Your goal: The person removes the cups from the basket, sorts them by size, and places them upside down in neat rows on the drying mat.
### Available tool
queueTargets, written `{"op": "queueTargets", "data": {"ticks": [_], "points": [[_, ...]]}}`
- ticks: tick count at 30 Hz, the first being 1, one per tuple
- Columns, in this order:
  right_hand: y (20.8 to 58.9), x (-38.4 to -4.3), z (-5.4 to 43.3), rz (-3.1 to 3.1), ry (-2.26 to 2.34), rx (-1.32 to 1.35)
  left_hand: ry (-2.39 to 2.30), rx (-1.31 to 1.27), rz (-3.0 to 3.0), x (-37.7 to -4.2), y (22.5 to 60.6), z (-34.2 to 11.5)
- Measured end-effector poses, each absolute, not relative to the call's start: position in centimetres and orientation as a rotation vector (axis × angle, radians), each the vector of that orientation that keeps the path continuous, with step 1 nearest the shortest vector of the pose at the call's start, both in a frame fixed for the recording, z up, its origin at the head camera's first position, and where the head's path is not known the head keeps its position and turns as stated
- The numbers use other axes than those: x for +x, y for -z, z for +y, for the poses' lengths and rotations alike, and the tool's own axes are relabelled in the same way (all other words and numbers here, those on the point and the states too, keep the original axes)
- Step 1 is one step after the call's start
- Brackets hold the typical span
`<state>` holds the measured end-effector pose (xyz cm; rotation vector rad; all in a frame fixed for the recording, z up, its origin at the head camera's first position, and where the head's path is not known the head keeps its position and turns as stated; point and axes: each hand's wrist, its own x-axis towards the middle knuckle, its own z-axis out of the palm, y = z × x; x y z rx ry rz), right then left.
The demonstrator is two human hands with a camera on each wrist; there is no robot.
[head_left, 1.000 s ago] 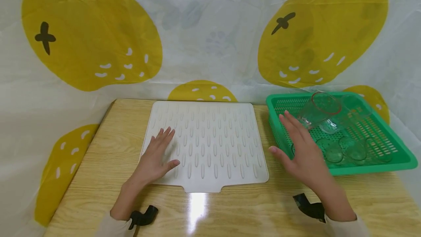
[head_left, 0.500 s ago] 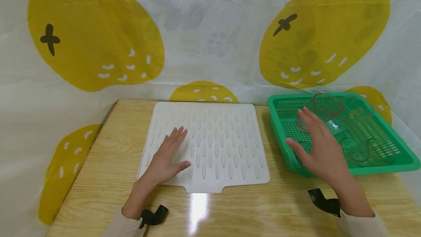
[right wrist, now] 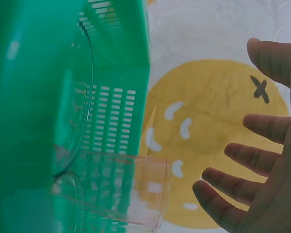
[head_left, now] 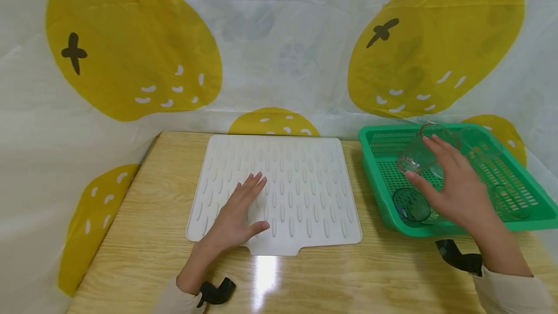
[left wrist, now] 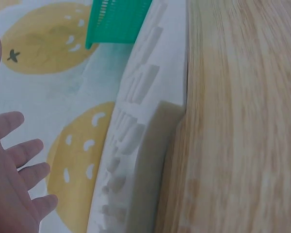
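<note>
My left hand [head_left: 235, 217] hovers over the white ridged drying mat [head_left: 305, 178], its fingers spread and holding nothing. Above the green basket [head_left: 376, 197] is my right hand [head_left: 462, 188], fingers apart and empty. A clear glass with a reddish rim [head_left: 416, 151] leans inside the basket, near the right fingertips. In the basket's near left corner lies a dark-tinted glass [head_left: 411, 205]. Other clear glasses [head_left: 510, 202] lie to the right, partly hidden by the right hand. In the right wrist view, the pinkish glass [right wrist: 150, 194] sticks out past the basket's rim.
The wooden table [head_left: 331, 280] bears the mat and the basket. A white cloth with yellow fruit prints [head_left: 287, 62] hangs behind and along the left side. Each wrist carries a black strap mount [head_left: 457, 258].
Both hands have moved to the right, the right one from the basket's left edge to over its glasses. The head view has shifted slightly. Mat and basket look unmoved on the table.
</note>
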<state>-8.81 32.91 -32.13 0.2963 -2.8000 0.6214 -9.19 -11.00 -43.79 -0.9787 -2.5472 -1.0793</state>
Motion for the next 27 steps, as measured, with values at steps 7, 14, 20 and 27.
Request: {"op": "queueTargets", "data": {"ticks": [7, 14, 20, 27], "points": [[32.0, -9.7, 34.4, -2.827, -0.685, 0.251, 1.097, -0.995, -2.535, -9.2, 43.8, -10.2], [31.9, -10.7, 35.4, -2.919, -0.696, 0.201, 1.095, -1.01, -2.506, -9.4, 43.6, -9.1], [31.9, -11.5, 36.0, -2.978, -0.753, 0.113, 1.106, -1.041, -2.501, -9.5, 43.3, -8.1], [32.1, -12.4, 36.5, -3.02, -0.674, 0.122, 1.11, -1.069, -2.491, -9.5, 43.1, -7.3]]}}
